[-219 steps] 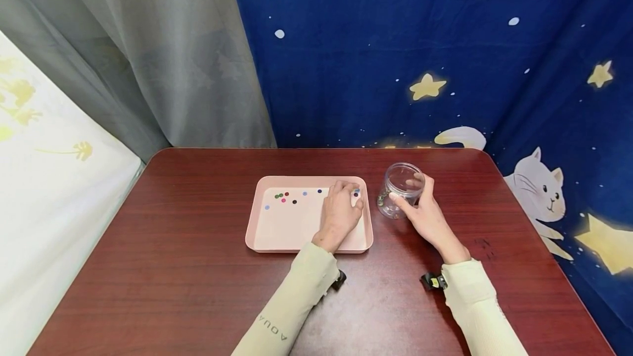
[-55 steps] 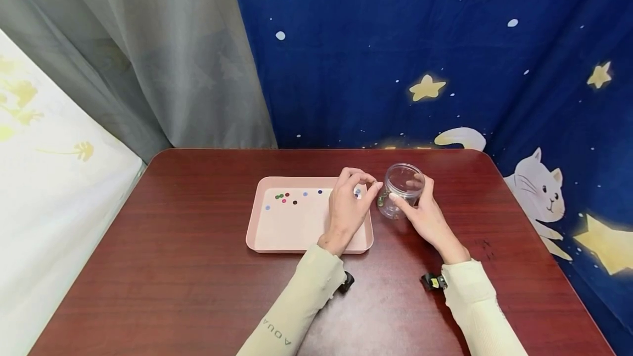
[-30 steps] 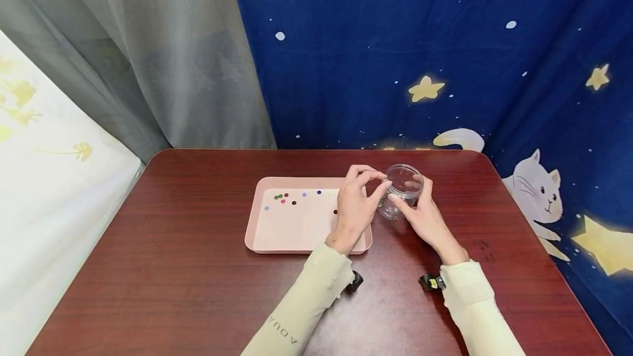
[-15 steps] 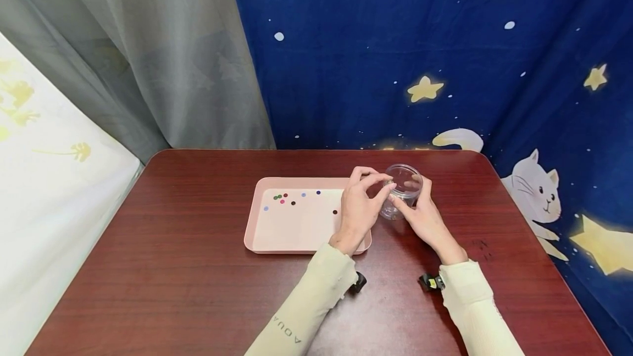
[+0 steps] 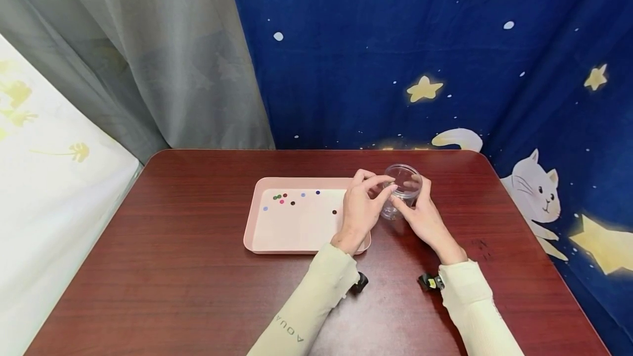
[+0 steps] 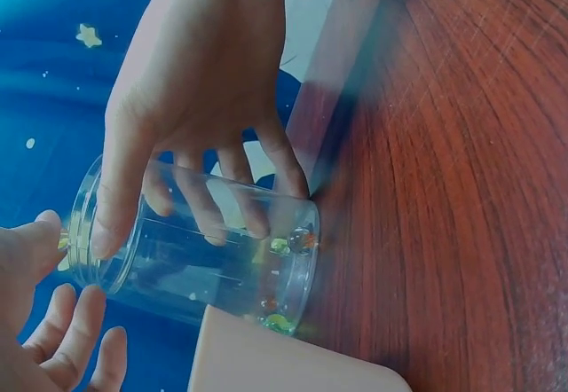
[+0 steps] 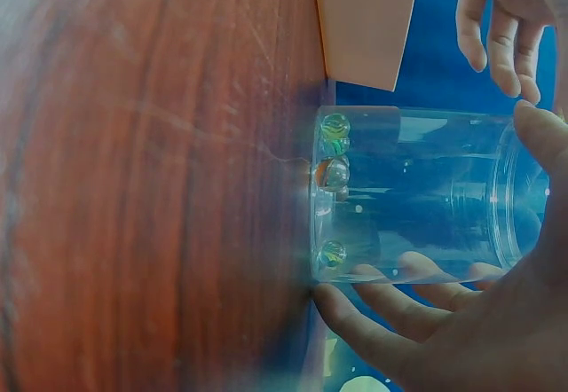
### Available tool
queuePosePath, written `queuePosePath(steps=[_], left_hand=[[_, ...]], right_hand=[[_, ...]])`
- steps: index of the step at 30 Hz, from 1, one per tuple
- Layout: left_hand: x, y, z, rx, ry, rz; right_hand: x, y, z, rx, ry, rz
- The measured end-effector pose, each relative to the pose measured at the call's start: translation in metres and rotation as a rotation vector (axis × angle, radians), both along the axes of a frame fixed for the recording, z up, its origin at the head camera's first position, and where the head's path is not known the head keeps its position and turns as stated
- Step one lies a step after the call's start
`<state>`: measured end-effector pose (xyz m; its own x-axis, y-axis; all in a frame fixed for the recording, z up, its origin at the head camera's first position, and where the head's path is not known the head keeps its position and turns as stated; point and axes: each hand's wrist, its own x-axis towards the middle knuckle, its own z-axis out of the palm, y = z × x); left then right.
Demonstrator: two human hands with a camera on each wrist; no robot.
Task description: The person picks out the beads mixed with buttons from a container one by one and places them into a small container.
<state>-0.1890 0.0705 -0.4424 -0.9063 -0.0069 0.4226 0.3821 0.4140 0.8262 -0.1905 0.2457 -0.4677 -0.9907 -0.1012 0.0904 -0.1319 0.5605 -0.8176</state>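
A clear plastic jar [image 5: 407,179] stands on the table just right of a pink tray [image 5: 252,218]. My right hand [image 5: 412,207] grips the jar's side, thumb in front and fingers behind. Several glass marbles [image 7: 333,175] lie on the jar's bottom [image 6: 293,243]. My left hand [image 5: 383,194] hovers at the jar's open mouth with thumb and forefinger slightly apart, and no bead shows between them. Several small coloured beads [image 5: 282,198] lie along the tray's far side, and one dark bead [image 5: 334,212] lies alone nearer my left hand.
The dark red wooden table [image 5: 198,290] has rounded corners. A grey curtain [image 5: 148,54] and a blue star-and-cat cloth [image 5: 445,43] hang right behind its far edge. A white patterned surface [image 5: 49,180] borders the left side.
My left hand rose from the tray's far right corner and moved right to the jar's mouth. In the last half second its fingertips loosened. The right hand and the jar stayed put.
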Motion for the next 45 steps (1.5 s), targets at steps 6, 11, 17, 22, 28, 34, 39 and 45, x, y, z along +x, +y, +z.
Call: queuePosePath(steps=[6, 11, 17, 22, 28, 34, 39, 45], left_hand=[[0.001, 0.001, 0.0, -0.007, -0.033, -0.019], [0.0, 0.001, -0.002, -0.017, -0.038, -0.007], [0.0, 0.0, -0.002, -0.01, -0.025, -0.013], [0.001, -0.001, 0.0, -0.017, -0.011, -0.009], [0.001, -0.002, 0.0, 0.002, -0.015, -0.011], [0.001, -0.004, -0.001, 0.068, -0.034, -0.005], [0.002, -0.007, -0.003, 0.071, -0.038, 0.016], [0.002, -0.011, -0.004, 0.041, -0.035, 0.027]], right_hand=[[0.0, -0.001, -0.002, 0.003, 0.008, -0.004], [0.0, -0.001, -0.002, 0.005, 0.012, -0.004], [-0.001, -0.001, -0.001, 0.003, 0.019, 0.001], [-0.001, -0.001, 0.0, 0.002, 0.013, 0.004], [-0.001, 0.0, 0.001, 0.001, 0.013, 0.003], [-0.001, -0.001, 0.002, -0.018, 0.002, -0.008], [0.0, -0.002, 0.002, -0.047, -0.013, -0.012], [0.001, -0.003, 0.001, -0.052, -0.009, -0.01]])
